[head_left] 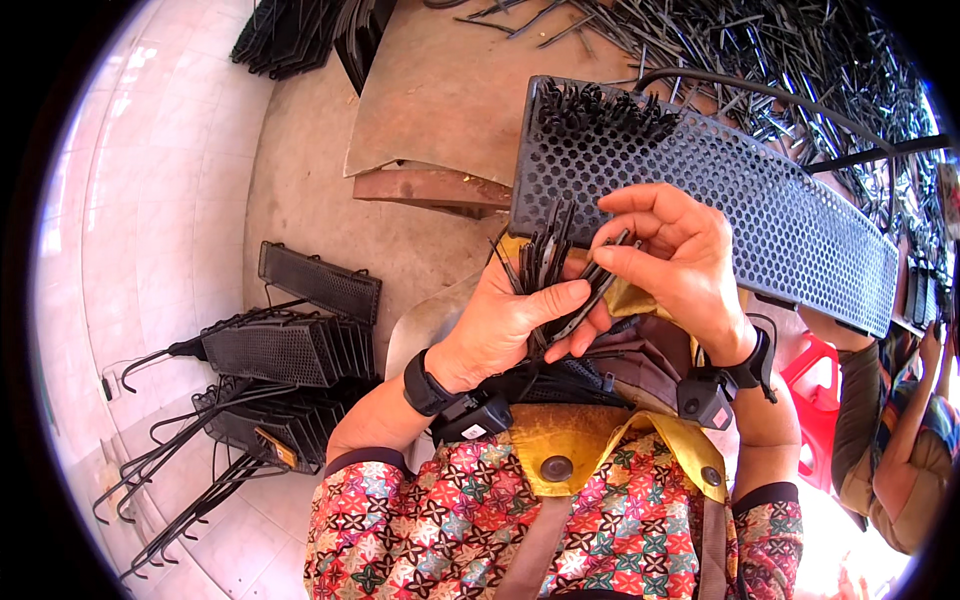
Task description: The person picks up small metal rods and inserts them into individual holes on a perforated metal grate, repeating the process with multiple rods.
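My left hand (510,320) is closed round a bundle of thin black strips (545,255), whose uneven ends stick up past the thumb. Close on its right, my right hand (675,255) has thumb and index finger bent toward the tips of a few strips slanting out of that bundle. Whether a strip is pinched between those fingertips I cannot make out. Just beyond both hands lies a long black perforated panel (700,195) with rows of holes. A cluster of short dark pieces (600,110) stands up from its far left corner.
A big heap of loose black strips (680,35) covers the far right. Stacked perforated racks with hooked rods (270,350) stand on the left by a tiled wall (160,180). A brown board (440,100) lies ahead. On the right are a red plastic stool (815,400) and another person (905,460).
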The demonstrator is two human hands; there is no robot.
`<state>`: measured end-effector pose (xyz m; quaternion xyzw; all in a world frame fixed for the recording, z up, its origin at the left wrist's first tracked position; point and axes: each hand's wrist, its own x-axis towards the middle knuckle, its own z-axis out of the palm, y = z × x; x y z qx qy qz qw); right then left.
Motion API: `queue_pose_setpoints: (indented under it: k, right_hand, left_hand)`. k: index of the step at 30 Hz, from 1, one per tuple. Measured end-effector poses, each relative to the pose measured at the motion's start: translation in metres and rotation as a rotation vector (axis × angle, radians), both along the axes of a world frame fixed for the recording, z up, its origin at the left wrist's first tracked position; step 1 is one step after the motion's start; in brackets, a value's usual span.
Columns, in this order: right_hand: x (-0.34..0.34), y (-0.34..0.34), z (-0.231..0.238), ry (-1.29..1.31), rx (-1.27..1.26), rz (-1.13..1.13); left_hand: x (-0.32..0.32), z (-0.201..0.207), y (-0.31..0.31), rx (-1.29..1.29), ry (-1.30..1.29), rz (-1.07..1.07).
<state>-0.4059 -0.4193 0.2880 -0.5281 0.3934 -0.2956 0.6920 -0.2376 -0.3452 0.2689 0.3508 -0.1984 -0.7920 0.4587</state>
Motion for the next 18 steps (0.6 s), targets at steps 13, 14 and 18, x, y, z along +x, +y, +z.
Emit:
queue_pose_setpoints:
  k: [13,14,18]
  right_hand:
    - [0.008,-0.007,0.003,-0.009,-0.08,-0.024]
    - [0.007,-0.007,0.001,0.007,-0.066,-0.02]
    - [0.003,-0.002,-0.006,-0.026,-0.089,-0.099]
  left_hand:
    - [0.001,-0.001,0.002,0.057,-0.022,-0.1]
    - [0.001,-0.001,0.002,0.057,-0.028,-0.099]
    - [0.001,-0.002,0.0,0.028,-0.057,-0.109]
